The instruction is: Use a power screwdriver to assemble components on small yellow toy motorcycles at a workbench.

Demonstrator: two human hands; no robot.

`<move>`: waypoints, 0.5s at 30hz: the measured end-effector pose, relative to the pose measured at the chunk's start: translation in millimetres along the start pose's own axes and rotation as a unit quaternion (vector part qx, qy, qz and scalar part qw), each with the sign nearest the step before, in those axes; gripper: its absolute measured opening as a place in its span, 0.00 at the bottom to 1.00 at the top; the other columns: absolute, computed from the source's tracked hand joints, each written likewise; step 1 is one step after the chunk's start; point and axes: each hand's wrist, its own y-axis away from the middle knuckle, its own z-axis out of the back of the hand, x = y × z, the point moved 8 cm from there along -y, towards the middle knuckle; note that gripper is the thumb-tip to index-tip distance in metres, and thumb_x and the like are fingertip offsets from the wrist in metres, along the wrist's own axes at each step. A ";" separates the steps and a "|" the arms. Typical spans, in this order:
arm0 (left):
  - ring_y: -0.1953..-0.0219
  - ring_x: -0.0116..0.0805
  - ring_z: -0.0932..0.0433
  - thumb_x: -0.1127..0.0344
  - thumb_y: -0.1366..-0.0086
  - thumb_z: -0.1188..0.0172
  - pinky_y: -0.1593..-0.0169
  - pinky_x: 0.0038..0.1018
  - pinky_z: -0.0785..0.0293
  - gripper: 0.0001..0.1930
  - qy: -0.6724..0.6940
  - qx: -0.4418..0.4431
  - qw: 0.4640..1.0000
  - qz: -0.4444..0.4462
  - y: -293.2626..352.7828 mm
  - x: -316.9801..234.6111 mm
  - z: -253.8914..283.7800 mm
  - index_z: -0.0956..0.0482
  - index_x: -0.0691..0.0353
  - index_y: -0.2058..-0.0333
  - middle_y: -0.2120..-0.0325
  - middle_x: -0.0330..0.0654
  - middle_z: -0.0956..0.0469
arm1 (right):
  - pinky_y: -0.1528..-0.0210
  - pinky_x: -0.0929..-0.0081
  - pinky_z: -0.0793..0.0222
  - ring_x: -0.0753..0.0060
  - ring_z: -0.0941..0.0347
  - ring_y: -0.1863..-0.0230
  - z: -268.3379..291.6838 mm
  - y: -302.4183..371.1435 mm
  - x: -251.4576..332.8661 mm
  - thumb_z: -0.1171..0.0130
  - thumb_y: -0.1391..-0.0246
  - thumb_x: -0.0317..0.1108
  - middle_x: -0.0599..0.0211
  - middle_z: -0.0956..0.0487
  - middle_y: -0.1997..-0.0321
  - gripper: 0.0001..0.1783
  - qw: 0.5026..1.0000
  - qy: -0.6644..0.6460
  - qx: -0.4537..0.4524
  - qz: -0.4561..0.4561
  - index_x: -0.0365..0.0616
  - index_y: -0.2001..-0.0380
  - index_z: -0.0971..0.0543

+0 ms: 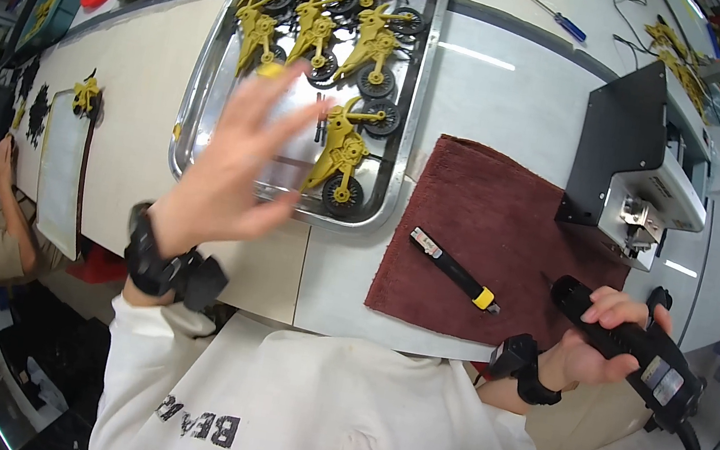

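At the lower right of the frame, the right hand (pixel 589 357) has its fingers wrapped around a black electric screwdriver (pixel 661 374), whose tip points toward the centre over the edge of a brown cloth (pixel 494 209). The tip meets no workpiece, so no fastening appears to be under way. A yellow-and-black pen-like tool (pixel 452 271) lies on the cloth. Left of centre, the left hand (pixel 222 175) is spread and blurred over a metal tray (pixel 370 220), its fingers loose and apart; whether they touch anything in it I cannot tell.

The nearest model (pixel 329 164) lies in the tray, upper centre of the frame, with two wheels fitted; about six other models (pixel 374 44) crowd beyond it. Their wheels look largely in place, so assembly seems well advanced. Whether screws are missing, and what is left to fit, cannot be made out. Each is a mustard-yellow, motorcycle-like frame with black spoked wheels, lying at varied angles, some overlapping. Thin dark pieces (pixel 320 125) lie beside the nearest one.

Farther off, a blue-handled screwdriver (pixel 569 25) lies at the upper right.
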 end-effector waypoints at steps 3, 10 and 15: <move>0.38 0.56 0.48 0.70 0.62 0.37 0.35 0.48 0.57 0.42 -0.036 0.119 0.992 0.011 -18.6 -0.1 -35.3 0.38 0.53 0.42 0.42 0.50 0.42 | 0.74 0.70 0.40 0.72 0.38 0.83 62.2 4.6 19.1 0.52 0.48 0.65 0.66 0.31 0.79 0.40 0.994 -0.035 -0.103 0.011 0.39 0.49 0.40; 0.45 0.53 0.40 0.71 0.66 0.36 0.42 0.42 0.43 0.37 -0.012 0.064 0.998 -0.005 -26.9 8.7 -34.8 0.30 0.55 0.49 0.52 0.50 0.36 | 0.72 0.71 0.41 0.74 0.39 0.82 114.3 24.5 15.2 0.55 0.46 0.63 0.68 0.33 0.80 0.35 0.974 0.034 -0.220 -0.037 0.41 0.52 0.36; 0.50 0.51 0.36 0.71 0.67 0.35 0.47 0.39 0.37 0.37 0.000 -0.047 0.999 0.008 -21.6 -21.2 21.6 0.29 0.58 0.50 0.55 0.51 0.34 | 0.72 0.71 0.40 0.74 0.38 0.82 104.0 15.7 12.6 0.53 0.47 0.63 0.69 0.33 0.80 0.37 0.979 0.046 -0.194 -0.044 0.39 0.51 0.38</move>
